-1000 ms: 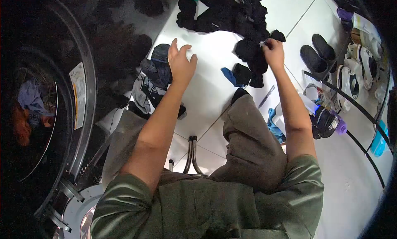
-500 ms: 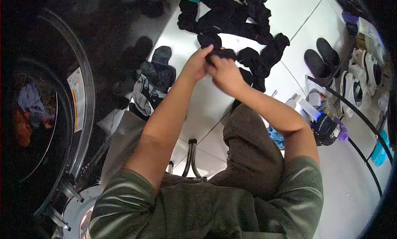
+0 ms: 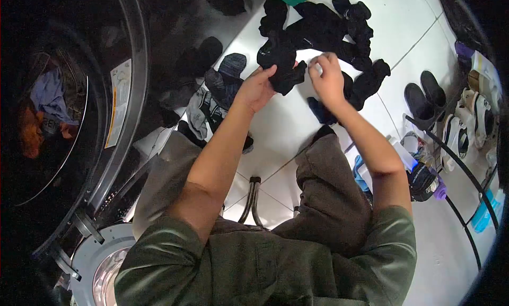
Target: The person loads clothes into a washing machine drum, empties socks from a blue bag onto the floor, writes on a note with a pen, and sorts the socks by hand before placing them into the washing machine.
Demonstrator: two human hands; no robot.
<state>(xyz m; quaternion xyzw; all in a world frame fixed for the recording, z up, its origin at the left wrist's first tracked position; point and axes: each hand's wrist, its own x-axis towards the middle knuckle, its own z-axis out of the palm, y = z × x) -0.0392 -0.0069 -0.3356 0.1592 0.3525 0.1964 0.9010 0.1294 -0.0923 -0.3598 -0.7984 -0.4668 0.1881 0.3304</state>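
A black sock (image 3: 285, 75) is in my left hand (image 3: 257, 90), with the thumb lying over its near edge. Just to the right, my right hand (image 3: 328, 83) is raised apart from that sock, its fingers curled together. A small pale spot shows between those fingers, too small to name. Beyond both hands, several black socks (image 3: 323, 28) lie in a loose cluster on the white tiles. More dark socks (image 3: 370, 83) lie beside and partly behind my right hand. Left of my left forearm is a pile of grey and black socks (image 3: 200, 111).
On the left, a washing machine's round door (image 3: 139, 67) stands open, with clothes (image 3: 50, 102) behind the glass. Dark slippers (image 3: 419, 103), white shoes (image 3: 455, 134) and a black curved rail (image 3: 450, 144) are on the right. Metal legs (image 3: 252, 200) stand between my knees.
My right hand has drawn away to the right from the black sock, which stays in my left hand. The sock now hangs more spread out. The whole view has shifted slightly.
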